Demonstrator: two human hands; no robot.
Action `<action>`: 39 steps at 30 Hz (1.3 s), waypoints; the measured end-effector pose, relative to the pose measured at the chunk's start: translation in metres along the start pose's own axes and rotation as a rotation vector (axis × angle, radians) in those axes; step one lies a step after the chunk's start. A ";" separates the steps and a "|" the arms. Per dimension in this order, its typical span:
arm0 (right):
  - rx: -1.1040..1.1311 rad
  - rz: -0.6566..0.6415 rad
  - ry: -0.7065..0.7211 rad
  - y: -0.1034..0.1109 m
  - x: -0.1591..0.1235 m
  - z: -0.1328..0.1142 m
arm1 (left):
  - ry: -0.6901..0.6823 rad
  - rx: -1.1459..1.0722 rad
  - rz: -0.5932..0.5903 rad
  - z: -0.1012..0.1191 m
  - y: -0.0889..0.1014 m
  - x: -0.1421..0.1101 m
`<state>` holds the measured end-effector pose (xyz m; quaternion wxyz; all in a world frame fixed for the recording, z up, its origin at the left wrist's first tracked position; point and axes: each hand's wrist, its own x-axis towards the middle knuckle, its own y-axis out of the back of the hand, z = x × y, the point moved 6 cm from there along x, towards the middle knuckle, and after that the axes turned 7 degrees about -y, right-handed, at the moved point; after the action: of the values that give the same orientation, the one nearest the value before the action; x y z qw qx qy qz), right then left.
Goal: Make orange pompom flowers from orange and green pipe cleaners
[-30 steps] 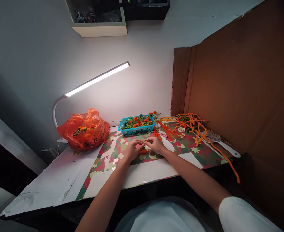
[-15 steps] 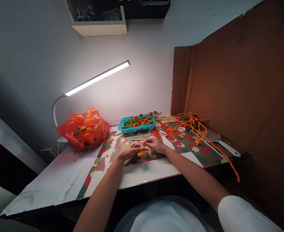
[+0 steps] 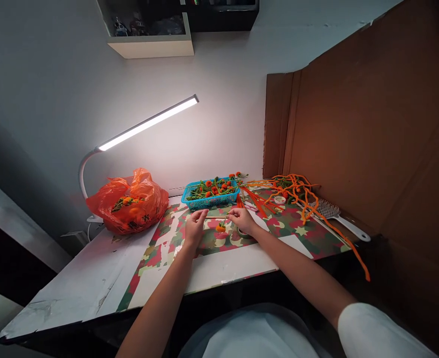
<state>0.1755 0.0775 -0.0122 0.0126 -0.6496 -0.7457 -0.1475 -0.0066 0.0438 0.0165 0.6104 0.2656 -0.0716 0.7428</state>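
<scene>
My right hand (image 3: 242, 221) pinches the thin green stem of a small orange pompom flower (image 3: 220, 228), whose head hangs downward between my hands. To its left, my left hand (image 3: 194, 227) is closed with thumb and fingers together; whatever it may hold is too small to make out. A thin wooden stick (image 3: 216, 217) shows between the two hands, seemingly lying on the table behind them. Just under my right hand a green ring-shaped roll (image 3: 243, 233) is partly visible. Behind the hands stands a blue basket (image 3: 209, 202) with several orange-red flowers on green stems.
An orange plastic bag (image 3: 148, 199) of flowers sits at the left beneath a lit lamp (image 3: 148, 122). Orange fuzzy strands (image 3: 297, 186) and a brush (image 3: 348, 226) lie at right, beside a cardboard panel (image 3: 354, 124). A camouflage-patterned cover (image 3: 204, 246) lies on the table.
My left hand has moved left and up, away from the flower. The flower now hangs from my right hand, slightly higher, and the green roll has come into view.
</scene>
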 end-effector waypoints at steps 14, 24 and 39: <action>-0.154 -0.017 0.048 -0.010 -0.010 -0.007 | -0.207 0.223 -0.315 0.015 -0.029 -0.012; -0.137 -0.121 0.078 -0.011 -0.012 -0.011 | -0.171 0.217 -0.403 0.012 -0.031 -0.013; 0.043 -0.306 0.061 -0.012 -0.017 -0.021 | 0.138 -0.167 -0.739 0.013 -0.037 -0.027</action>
<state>0.1628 0.0550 0.0022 0.0263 -0.5231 -0.8383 -0.1513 0.0358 0.0236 0.0061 0.8599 0.1725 0.0099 0.4803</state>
